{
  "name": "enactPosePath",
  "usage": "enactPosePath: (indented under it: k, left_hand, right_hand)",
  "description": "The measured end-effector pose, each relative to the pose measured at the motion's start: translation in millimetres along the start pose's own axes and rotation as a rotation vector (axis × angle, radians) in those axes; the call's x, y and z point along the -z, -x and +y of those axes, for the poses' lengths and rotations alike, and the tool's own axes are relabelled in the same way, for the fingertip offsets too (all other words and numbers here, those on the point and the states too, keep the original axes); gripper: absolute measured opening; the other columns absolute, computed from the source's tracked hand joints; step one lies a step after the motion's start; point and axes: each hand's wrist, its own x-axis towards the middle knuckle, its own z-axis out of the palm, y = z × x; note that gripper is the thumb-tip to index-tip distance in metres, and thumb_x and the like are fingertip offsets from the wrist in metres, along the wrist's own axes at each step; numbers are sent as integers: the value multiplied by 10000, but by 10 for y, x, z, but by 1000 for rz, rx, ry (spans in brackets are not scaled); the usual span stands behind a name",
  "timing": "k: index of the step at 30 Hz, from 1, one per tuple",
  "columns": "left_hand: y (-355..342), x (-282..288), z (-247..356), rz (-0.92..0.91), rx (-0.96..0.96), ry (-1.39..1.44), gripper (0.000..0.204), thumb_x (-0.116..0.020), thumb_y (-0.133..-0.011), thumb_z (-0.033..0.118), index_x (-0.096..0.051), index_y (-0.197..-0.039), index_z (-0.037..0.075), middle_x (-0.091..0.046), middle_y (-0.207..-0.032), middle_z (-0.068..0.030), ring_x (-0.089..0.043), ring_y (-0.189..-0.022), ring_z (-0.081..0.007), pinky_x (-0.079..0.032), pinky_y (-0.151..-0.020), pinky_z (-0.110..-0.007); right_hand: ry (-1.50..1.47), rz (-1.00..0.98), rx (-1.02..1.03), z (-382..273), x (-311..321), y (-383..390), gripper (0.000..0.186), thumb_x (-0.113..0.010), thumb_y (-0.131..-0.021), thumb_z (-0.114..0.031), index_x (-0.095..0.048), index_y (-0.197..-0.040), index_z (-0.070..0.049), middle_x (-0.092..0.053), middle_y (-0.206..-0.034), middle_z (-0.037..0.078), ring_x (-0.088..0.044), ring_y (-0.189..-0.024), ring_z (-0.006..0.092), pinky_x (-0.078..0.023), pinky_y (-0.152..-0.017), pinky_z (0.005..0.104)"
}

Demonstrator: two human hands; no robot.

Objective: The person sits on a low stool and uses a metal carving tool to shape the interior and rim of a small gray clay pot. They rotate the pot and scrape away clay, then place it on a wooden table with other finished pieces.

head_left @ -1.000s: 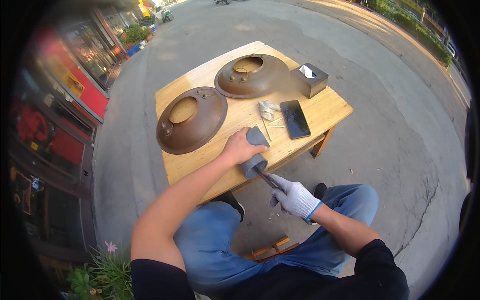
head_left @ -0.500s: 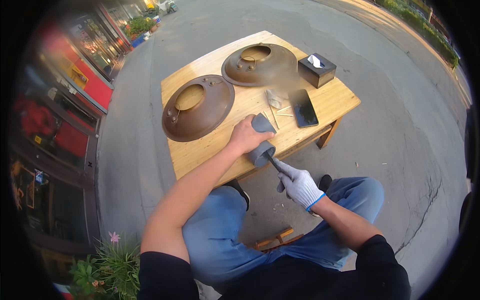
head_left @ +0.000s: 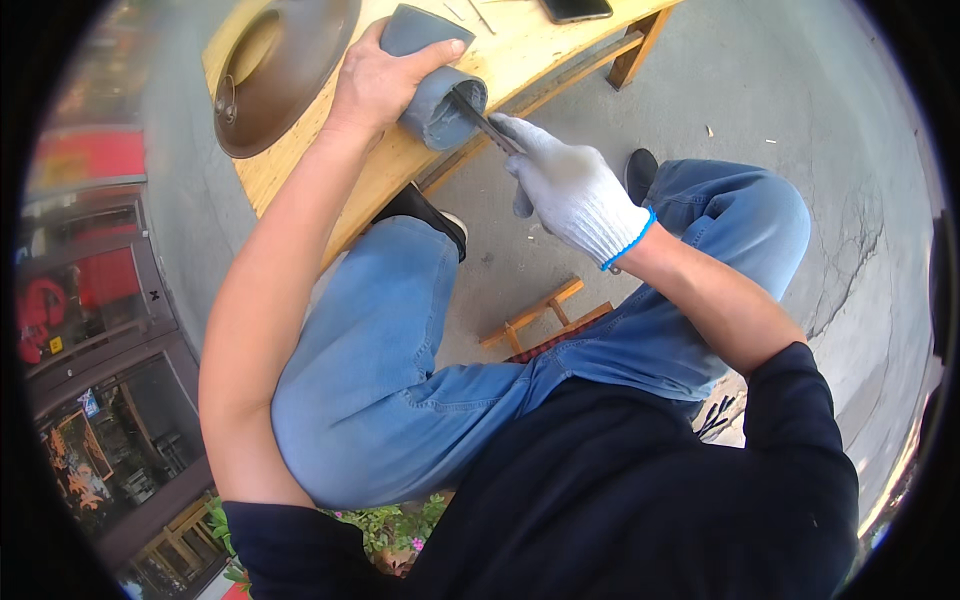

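Observation:
My bare left hand (head_left: pixel 380 85) grips a grey cylindrical piece (head_left: pixel 440 108) at the near edge of the wooden table (head_left: pixel 525 45), its open end facing me. My right hand (head_left: pixel 580 190), in a white knitted glove with a blue cuff, holds a dark metal tool (head_left: pixel 480 120) whose far end is inside that opening. Left of my left hand lies a brown domed metal piece (head_left: pixel 295 95) with a hole and fittings. Thin pale sticks (head_left: pixel 481 18) and a black phone (head_left: pixel 576 8) show at the top edge.
My legs in jeans (head_left: pixel 360 330) are spread below the table, dark shoes (head_left: pixel 640 175) on the grey pavement. Part of a wooden stool (head_left: pixel 545 305) shows between them. A glass-fronted doorway (head_left: pixel 120 420) is at the left, plants (head_left: pixel 400 525) along the bottom.
The view has tilted down, so the table sits higher in the picture and the second domed piece and tissue box are out of view. Both hands keep their holds.

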Motion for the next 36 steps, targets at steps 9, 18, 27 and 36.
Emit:
enactPosePath:
  k: [9,18,27,36]
  left_hand:
    - [112,58,25,-51,13,189,582,-869,-831,307,-644,-1249,-31,-710,-1102,-117,-689,-955,-174,-550,-865,-308]
    - [140,17,191,-32,-5,118,456,-822,-842,217,-690,-1205,-25,-732,-1095,-95,-686,-964,-178,-551,-874,-328]
    - [103,-18,214,-83,70,162,443,-828,-838,183,-677,-1193,-35,-727,-1086,-117,-693,-948,-198,-556,-854,-322]
    - [125,-49,278,-26,14,53,480,-838,-821,194,-670,-1207,-39,-725,-1097,-120,-687,-960,-201,-553,-867,-321]
  right_hand:
    - [282,127,413,385,-205,-103,415,-556,-1023,-89,-593,-1435,-124,-642,-720,161,-683,-628,291,-575,-629,408]
    - [-395,-203,-259,103,73,-22,345,-542,-1066,-230,-656,-1248,41,-731,-797,97,-691,-617,122,-576,-588,266]
    - [-404,-298,-323,196,-8,-153,488,-573,-1054,-418,-725,-1058,45,-743,-778,136,-718,-626,162,-597,-617,282]
    - [-385,-217,-318,263,-70,-223,437,-574,-1043,-364,-730,-1058,43,-718,-726,117,-671,-582,145,-557,-554,291]
